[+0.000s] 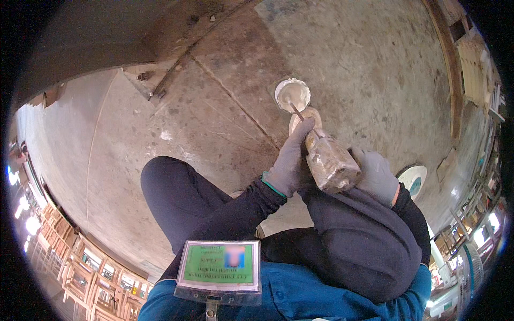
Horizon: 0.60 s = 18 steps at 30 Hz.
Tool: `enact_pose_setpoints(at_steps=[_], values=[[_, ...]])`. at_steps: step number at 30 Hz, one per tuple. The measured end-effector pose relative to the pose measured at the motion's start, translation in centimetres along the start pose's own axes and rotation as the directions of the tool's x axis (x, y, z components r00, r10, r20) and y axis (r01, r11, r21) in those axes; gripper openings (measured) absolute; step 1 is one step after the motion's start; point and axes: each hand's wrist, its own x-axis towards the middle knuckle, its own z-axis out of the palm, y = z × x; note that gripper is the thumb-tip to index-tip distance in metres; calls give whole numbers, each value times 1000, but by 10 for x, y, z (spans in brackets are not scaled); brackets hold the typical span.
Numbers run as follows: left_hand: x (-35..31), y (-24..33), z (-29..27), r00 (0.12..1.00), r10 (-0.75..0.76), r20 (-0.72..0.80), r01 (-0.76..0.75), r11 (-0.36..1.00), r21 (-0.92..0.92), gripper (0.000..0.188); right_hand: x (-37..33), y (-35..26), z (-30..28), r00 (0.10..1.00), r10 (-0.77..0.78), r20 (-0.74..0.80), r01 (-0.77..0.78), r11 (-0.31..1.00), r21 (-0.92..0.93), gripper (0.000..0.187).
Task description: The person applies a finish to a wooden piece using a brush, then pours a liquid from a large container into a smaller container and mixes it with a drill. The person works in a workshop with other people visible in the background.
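Observation:
My left hand (292, 160), in a grey glove, reaches forward with its thumb along the narrow end of a blocky, smeared grey-brown object (333, 165). My right hand (376, 174), gloved too, closes round the wide end of that object from the right; its exact kind is unclear. A thin brown rod (296, 110) runs from near my left thumb into a small white tub (293, 88) of pale, creamy material. Between the tub and my left hand shows a pale round piece (311, 114), partly covered. The left fingers are mostly hidden underneath.
The tub stands on a stained concrete floor (214, 115) with a dark seam. A white round container (413, 179) sits right of my right hand. Wooden frames (96, 278) are stacked at the lower left, and a long wooden beam (452, 80) lies at the right.

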Motion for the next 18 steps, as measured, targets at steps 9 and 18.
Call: enact_pose_setpoints(at_steps=[9, 18], values=[[1, -10, 8, 992, 51, -116, -48, 998, 32, 32, -9, 8, 1, 999, -49, -16, 50, 997, 64, 43], [9, -17, -1, 992, 52, -116, -47, 998, 45, 33, -15, 9, 0, 999, -38, -19, 38, 999, 23, 41]])
